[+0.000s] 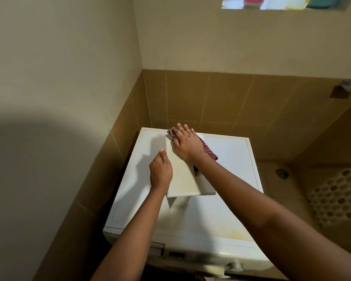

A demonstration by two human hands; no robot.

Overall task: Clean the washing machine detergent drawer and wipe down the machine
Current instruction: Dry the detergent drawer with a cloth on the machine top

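The white plastic detergent drawer (180,175) lay on the flat lid of the white front-loading washing machine (227,199), towards the lid's left half. Its long axis ran from near to far, and the far end sat a little further left than the near end, so the drawer pointed away from the person and slightly leftward. A broad pale face was turned upward (whether that was its underside or a side wall could not be told).

The left hand (161,173) gripped the drawer at its left long edge about midway along, fingers curled over the edge and thumb lying on the upper face. The right hand (185,142) rested at the drawer's far end with its fingers straight and spread, pressing down a red-and-white checked cloth (210,152). The cloth showed beyond the fingertips at the far left and trailed out to the right beneath the wrist, onto the lid.

On the machine's near front, the open rectangular drawer slot (157,249) sat at the left and a grey round dial (235,266) further right. Brown wall tiles (211,98) stood behind the machine, and a round floor drain (282,173) lay to its right.
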